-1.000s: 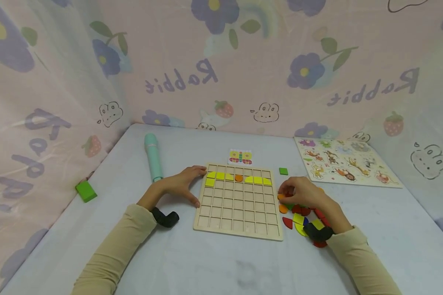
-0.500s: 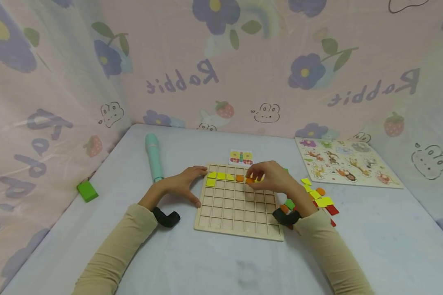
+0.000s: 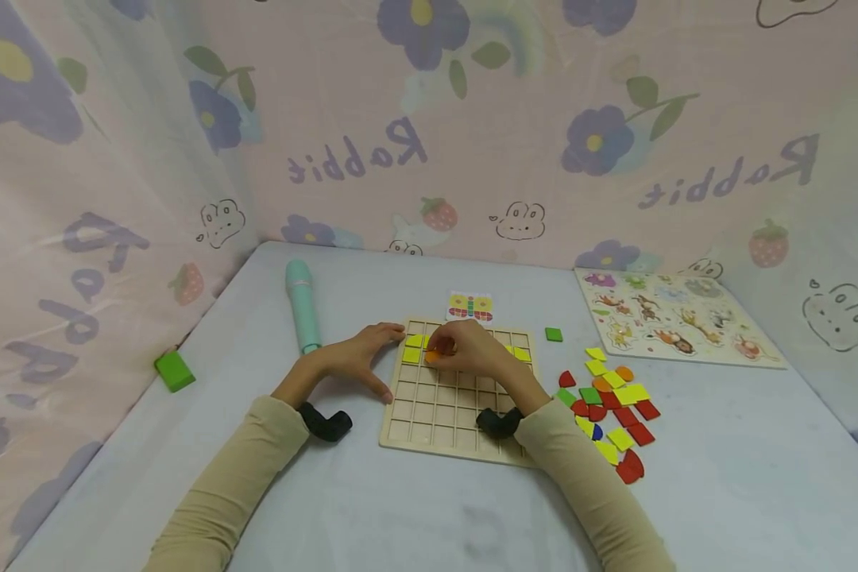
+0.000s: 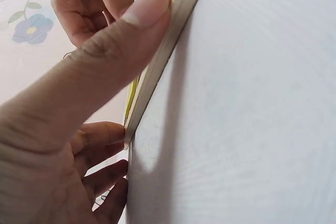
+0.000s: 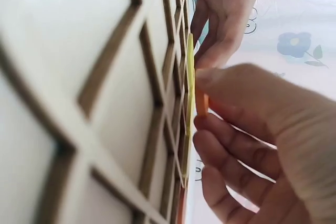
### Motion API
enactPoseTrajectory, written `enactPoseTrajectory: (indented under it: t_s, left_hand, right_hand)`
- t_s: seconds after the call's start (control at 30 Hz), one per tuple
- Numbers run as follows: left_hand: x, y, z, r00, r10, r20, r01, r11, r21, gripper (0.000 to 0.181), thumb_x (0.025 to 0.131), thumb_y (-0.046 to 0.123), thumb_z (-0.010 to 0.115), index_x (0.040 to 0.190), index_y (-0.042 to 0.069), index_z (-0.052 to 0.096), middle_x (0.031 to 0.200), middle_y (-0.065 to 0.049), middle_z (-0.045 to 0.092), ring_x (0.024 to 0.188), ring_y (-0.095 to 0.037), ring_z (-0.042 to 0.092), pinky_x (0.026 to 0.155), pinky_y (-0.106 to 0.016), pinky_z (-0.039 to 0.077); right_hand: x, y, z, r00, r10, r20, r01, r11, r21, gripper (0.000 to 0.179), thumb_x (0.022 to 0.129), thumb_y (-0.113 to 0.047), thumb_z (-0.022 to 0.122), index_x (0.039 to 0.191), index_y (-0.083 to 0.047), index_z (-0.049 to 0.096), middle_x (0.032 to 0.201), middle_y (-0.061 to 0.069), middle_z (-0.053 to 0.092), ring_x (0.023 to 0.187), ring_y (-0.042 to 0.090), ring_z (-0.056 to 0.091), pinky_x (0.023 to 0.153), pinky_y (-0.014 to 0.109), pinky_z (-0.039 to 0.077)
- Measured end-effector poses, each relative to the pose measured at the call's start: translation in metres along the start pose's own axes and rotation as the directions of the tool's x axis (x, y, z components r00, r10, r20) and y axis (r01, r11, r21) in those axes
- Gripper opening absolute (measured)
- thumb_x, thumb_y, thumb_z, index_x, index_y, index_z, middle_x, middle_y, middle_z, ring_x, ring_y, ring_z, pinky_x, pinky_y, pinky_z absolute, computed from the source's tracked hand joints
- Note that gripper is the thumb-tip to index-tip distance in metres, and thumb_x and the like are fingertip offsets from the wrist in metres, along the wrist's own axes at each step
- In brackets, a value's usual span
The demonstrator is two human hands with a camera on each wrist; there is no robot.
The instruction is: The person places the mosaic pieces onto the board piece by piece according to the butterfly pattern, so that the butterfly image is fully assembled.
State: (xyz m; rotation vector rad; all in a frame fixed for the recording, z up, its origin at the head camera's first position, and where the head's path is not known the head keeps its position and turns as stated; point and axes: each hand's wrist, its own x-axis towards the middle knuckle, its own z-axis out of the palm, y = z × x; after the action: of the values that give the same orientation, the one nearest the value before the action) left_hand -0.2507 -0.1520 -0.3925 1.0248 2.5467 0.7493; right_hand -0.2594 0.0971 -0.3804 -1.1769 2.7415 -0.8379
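Note:
My right hand (image 3: 472,347) pinches an orange disc (image 3: 431,357) between thumb and fingertips, over the upper left of a wooden grid board (image 3: 422,433). In the right wrist view the orange disc (image 5: 201,102) stands on edge close to a yellow tile (image 5: 190,61). Yellow pieces lie in the grid's upper cells, including a yellow square (image 3: 411,355); my right hand hides part of that row. My left hand (image 3: 350,361) rests at the board's left edge, thumb and fingers spread, the thumb (image 4: 149,11) touching the side.
Right of the board lie several loose red, yellow, green and orange pieces (image 3: 624,415). A butterfly pattern card (image 3: 470,307) is behind the board. Also around are a green square (image 3: 554,334), an animal puzzle board (image 3: 675,322), a mint-coloured microphone-shaped object (image 3: 303,306) and a green block (image 3: 175,370).
My right hand has gone from the loose pieces leftward across the board, carrying an orange disc to its upper left. The left hand stays at the board's edge.

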Motion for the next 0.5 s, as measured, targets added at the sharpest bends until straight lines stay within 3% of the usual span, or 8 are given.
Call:
enactPoseTrajectory:
  t_s: [0.27,0.5]
  left_hand:
    - [0.0005,-0.0003,-0.0001,1.000,-0.008,0.004,0.008,1.000,-0.001,0.102,0.066,0.044,0.082,0.142,0.002,0.030,0.152,-0.013,0.019,0.140,-0.031,0.014,0.112,-0.049,0.018]
    - [-0.0015,0.0028,-0.0013,1.000,-0.005,0.000,0.005,1.000,-0.010,0.100,0.066,0.042,0.083,0.141,0.001,0.031,0.152,-0.013,0.019,0.140,-0.032,0.014,0.111,-0.050,0.018]
  right_hand:
    - [-0.0004,0.0054,0.0030,1.000,-0.015,-0.004,0.015,1.000,0.012,0.018,0.081,-0.017,0.073,0.097,-0.008,0.071,0.092,0.000,0.067,0.081,0.010,0.061,0.073,0.023,0.050]
    - [-0.0004,0.0085,0.0059,0.999,-0.001,-0.035,0.002,0.999,0.051,0.014,0.080,-0.019,0.074,0.091,-0.010,0.071,0.084,-0.004,0.068,0.076,0.007,0.060,0.069,0.023,0.050]
